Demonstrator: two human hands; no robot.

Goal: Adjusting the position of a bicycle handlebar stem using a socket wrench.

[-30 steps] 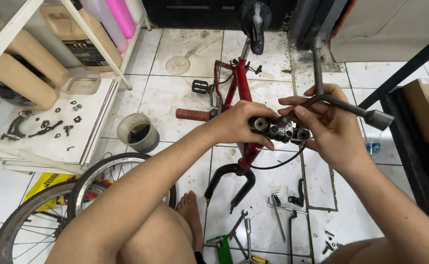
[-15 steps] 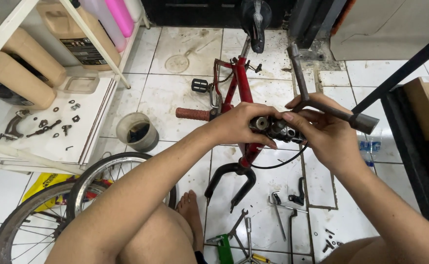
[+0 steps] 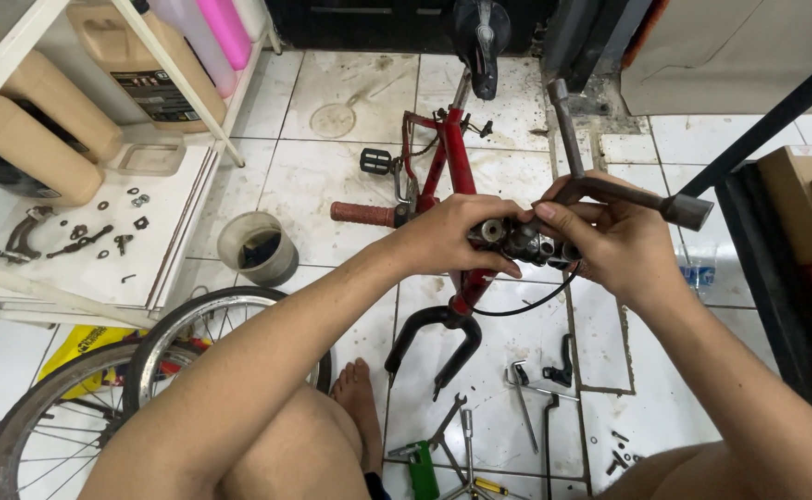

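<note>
My left hand (image 3: pixel 457 233) grips one end of a dark metal bicycle part (image 3: pixel 522 243), a short cylinder with round sockets. Around its other end closes my right hand (image 3: pixel 605 236), which also holds a grey three-way socket wrench (image 3: pixel 610 190) whose arms stick up and to the right. Both hands hover above a small red bicycle frame (image 3: pixel 450 190) lying on the white tiled floor, its black fork (image 3: pixel 429 347) pointing toward me and its black saddle (image 3: pixel 478 37) at the far end.
A bicycle wheel (image 3: pixel 128 370) lies by my left knee. Near it stand a grey cup (image 3: pixel 258 248) and a white board with small bolts (image 3: pixel 82 236). Wrenches and tools (image 3: pixel 480 435) are scattered near my feet. Shelves with jugs stand far left, cardboard boxes (image 3: pixel 809 199) right.
The socket wrench has swung in my right hand, its long arm now pointing more upright. Both hands shifted slightly lower and keep holding the metal part.
</note>
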